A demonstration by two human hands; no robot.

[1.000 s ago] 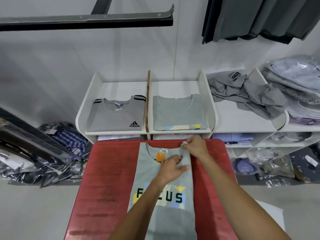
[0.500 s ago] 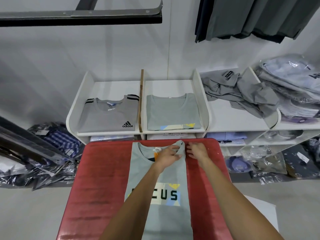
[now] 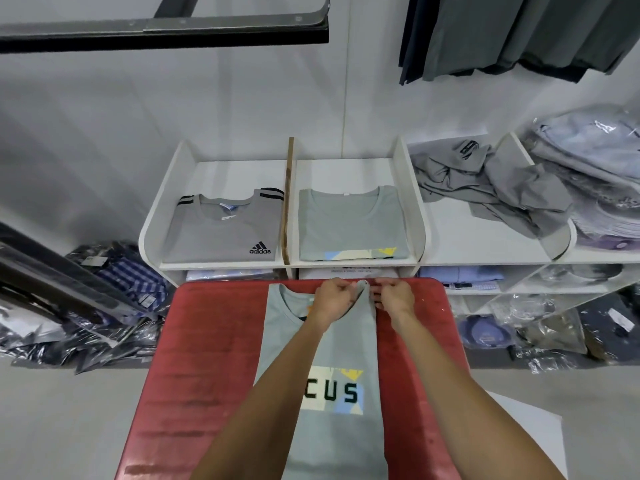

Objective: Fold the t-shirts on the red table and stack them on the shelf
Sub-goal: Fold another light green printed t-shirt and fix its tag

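Observation:
A pale green t-shirt (image 3: 343,344) with a printed chest graphic lies lengthwise on the red table (image 3: 207,358), its sides folded in to a narrow strip. My left hand (image 3: 334,299) pinches the cloth at the collar's right shoulder. My right hand (image 3: 394,296) pinches the same far right corner from the other side. On the white shelf (image 3: 410,188) behind the table lie a folded grey Adidas shirt (image 3: 225,230) in the left bay and a folded pale green shirt (image 3: 349,223) in the middle bay.
A heap of unfolded grey shirts (image 3: 485,181) fills the right bay. Bagged shirts (image 3: 595,161) pile at the far right and bagged clothes (image 3: 114,292) lie on the floor to the left. Dark garments (image 3: 512,32) hang overhead, and a black rail (image 3: 162,29) crosses the top left.
My left hand has moved from the shirt's chest up to the far right shoulder corner, joining my right hand there. Both now pinch that corner.

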